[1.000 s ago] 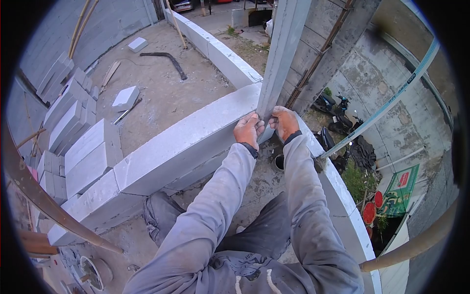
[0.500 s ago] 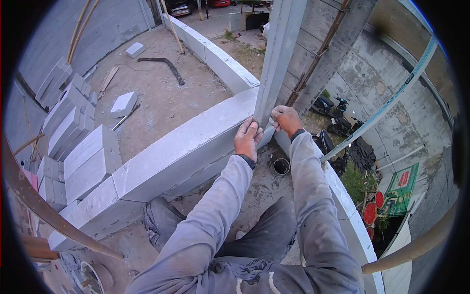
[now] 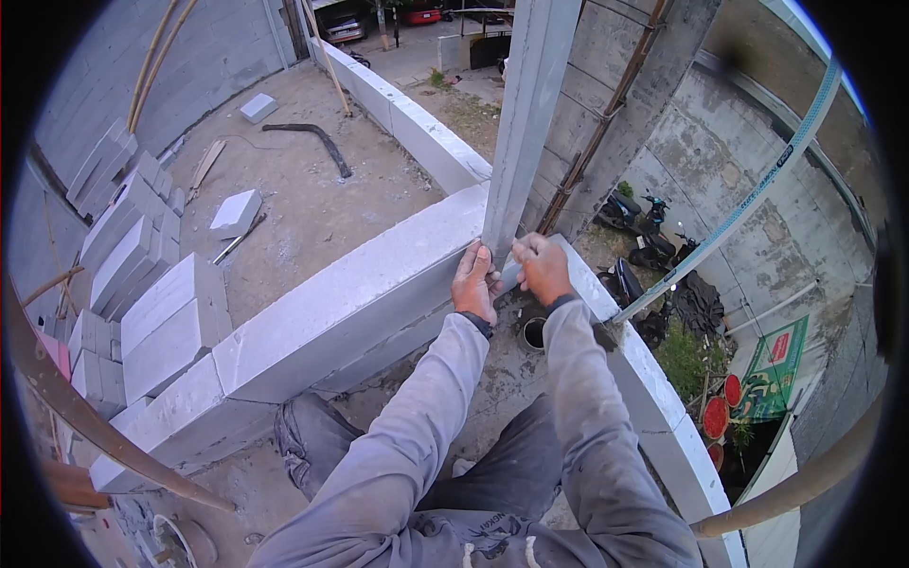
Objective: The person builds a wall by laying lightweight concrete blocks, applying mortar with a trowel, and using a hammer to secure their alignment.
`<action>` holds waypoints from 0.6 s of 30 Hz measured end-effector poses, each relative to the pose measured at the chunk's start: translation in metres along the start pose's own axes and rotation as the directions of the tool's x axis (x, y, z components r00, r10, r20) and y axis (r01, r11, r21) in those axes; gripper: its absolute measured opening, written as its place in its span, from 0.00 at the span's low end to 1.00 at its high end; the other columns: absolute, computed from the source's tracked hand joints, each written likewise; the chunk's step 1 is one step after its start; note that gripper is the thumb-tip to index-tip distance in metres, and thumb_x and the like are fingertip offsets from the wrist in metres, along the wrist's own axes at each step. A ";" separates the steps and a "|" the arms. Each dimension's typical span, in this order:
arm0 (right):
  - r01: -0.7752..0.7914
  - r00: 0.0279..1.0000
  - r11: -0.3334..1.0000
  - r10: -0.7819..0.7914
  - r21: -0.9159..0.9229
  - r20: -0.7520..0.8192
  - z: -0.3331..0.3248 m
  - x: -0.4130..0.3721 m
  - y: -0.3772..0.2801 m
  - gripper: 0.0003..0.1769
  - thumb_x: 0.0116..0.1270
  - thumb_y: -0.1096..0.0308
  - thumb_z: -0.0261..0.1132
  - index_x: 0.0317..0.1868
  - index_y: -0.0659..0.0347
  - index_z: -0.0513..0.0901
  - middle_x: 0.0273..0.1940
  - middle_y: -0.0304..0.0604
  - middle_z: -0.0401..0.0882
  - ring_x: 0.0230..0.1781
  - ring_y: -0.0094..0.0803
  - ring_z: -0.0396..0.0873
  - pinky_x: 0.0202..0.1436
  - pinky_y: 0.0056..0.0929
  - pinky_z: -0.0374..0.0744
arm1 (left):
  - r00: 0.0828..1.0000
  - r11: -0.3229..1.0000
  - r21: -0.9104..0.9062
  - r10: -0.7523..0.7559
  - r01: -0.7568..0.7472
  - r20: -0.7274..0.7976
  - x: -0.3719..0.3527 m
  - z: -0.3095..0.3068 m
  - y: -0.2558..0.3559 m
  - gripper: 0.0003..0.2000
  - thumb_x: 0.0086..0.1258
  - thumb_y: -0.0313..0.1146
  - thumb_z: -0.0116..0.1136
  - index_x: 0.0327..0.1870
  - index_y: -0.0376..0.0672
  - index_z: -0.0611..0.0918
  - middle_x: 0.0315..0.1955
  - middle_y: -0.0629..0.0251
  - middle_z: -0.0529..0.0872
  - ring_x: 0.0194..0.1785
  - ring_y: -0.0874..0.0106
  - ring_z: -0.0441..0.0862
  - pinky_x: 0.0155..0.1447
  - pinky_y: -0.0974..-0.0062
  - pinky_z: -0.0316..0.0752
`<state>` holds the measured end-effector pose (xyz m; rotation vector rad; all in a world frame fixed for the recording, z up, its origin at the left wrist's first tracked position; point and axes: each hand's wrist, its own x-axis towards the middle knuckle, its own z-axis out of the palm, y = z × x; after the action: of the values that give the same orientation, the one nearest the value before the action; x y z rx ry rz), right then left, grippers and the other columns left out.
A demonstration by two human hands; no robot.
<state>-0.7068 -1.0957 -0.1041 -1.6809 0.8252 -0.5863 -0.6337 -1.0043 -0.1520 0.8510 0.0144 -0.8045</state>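
The left hand [image 3: 478, 282] is at the lower part of the grey post [image 3: 526, 114], with its fingers bent and the thumb close to them. The right hand [image 3: 543, 268] is just beside it, with curled fingers. I cannot tell if either hand grips something small. The post stands at the corner of the white block wall [image 3: 360, 284]. Below the right hand there is a dark round container [image 3: 535, 332], partly hidden by the sleeve [image 3: 592, 379].
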 end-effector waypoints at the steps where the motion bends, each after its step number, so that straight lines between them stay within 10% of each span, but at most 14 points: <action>1: 0.017 0.998 1.000 -0.018 -0.024 -0.053 0.004 -0.005 0.000 0.08 0.65 0.70 0.59 0.33 0.67 0.79 0.24 0.40 0.76 0.14 0.24 0.74 0.14 0.23 0.71 | 1.000 1.000 -0.002 0.004 -0.004 0.003 0.003 0.000 0.000 0.24 0.66 0.44 0.61 0.63 0.51 0.72 0.29 0.80 0.75 0.29 0.84 0.70 0.34 0.82 0.69; 9: 0.143 0.941 0.986 -0.163 -0.087 -0.296 0.050 -0.014 0.026 0.09 0.64 0.72 0.57 0.37 0.71 0.79 0.29 0.45 0.79 0.18 0.28 0.79 0.19 0.27 0.77 | 0.997 0.999 -0.050 0.007 -0.003 0.080 0.018 -0.014 -0.005 0.24 0.66 0.40 0.62 0.62 0.46 0.72 0.29 0.76 0.76 0.27 0.84 0.70 0.31 0.84 0.70; 11: 0.065 0.894 0.992 -0.105 -0.105 -0.435 0.064 -0.020 0.022 0.14 0.61 0.70 0.56 0.41 0.74 0.79 0.36 0.61 0.81 0.37 0.54 0.81 0.45 0.41 0.77 | 0.996 0.994 -0.110 0.017 -0.008 0.088 0.023 -0.014 -0.010 0.24 0.66 0.39 0.61 0.62 0.46 0.72 0.29 0.76 0.76 0.26 0.84 0.70 0.30 0.85 0.69; 14: 0.087 0.821 0.966 -0.207 -0.241 -0.532 0.076 -0.033 0.009 0.17 0.60 0.69 0.55 0.43 0.75 0.78 0.42 0.64 0.80 0.45 0.58 0.77 0.53 0.42 0.73 | 0.996 0.992 -0.121 0.044 -0.034 0.077 0.011 0.000 0.002 0.24 0.68 0.37 0.59 0.64 0.44 0.70 0.33 0.74 0.77 0.30 0.83 0.71 0.32 0.85 0.70; 16: 0.138 0.781 0.936 -0.304 -0.324 -0.546 0.071 -0.031 0.015 0.18 0.62 0.66 0.56 0.44 0.74 0.79 0.37 0.57 0.82 0.38 0.49 0.82 0.44 0.38 0.78 | 0.996 0.996 -0.062 0.065 -0.061 0.059 0.006 0.000 0.008 0.25 0.69 0.37 0.58 0.65 0.42 0.68 0.37 0.73 0.78 0.34 0.82 0.73 0.36 0.84 0.72; 18: 0.016 0.958 0.969 0.056 0.246 -0.282 0.054 -0.034 0.013 0.16 0.65 0.61 0.60 0.35 0.70 0.80 0.30 0.43 0.80 0.22 0.26 0.79 0.22 0.25 0.76 | 0.994 1.000 0.010 -0.021 0.021 0.106 0.006 -0.011 0.006 0.24 0.69 0.37 0.58 0.64 0.43 0.69 0.38 0.73 0.78 0.37 0.81 0.73 0.40 0.82 0.72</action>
<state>-0.6915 -1.0376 -0.1289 -1.3771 0.9331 -0.8961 -0.6229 -0.9981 -0.1576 0.8163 -0.0743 -0.8693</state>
